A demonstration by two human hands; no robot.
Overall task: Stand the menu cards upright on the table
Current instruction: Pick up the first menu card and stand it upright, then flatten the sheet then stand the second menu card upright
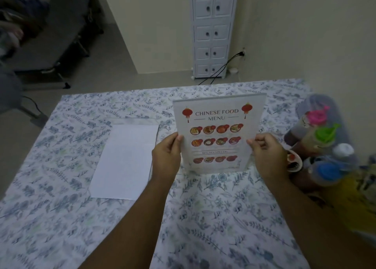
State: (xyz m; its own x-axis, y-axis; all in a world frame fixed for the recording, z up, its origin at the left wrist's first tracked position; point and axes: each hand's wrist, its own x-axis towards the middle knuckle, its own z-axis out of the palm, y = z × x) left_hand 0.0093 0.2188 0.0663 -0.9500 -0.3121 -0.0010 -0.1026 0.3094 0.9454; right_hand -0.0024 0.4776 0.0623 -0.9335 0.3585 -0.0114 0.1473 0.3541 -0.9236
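Note:
A Chinese food menu card [217, 114] in a clear holder stands upright near the middle of the table, its printed face toward me. My left hand [166, 154] pinches its left edge and my right hand [266, 152] pinches its right edge, at about mid height. Its base touches the floral tablecloth [223, 207]. To the left, a second card [125, 160] lies flat with a blank white side up, a clear holder edge showing at its far end.
Several sauce bottles [325, 146] with pink, green, white and blue caps crowd the table's right edge, beside a small dish [293, 159]. Beyond the table stand a white drawer cabinet [211, 32], a black cable and a dark bench at far left.

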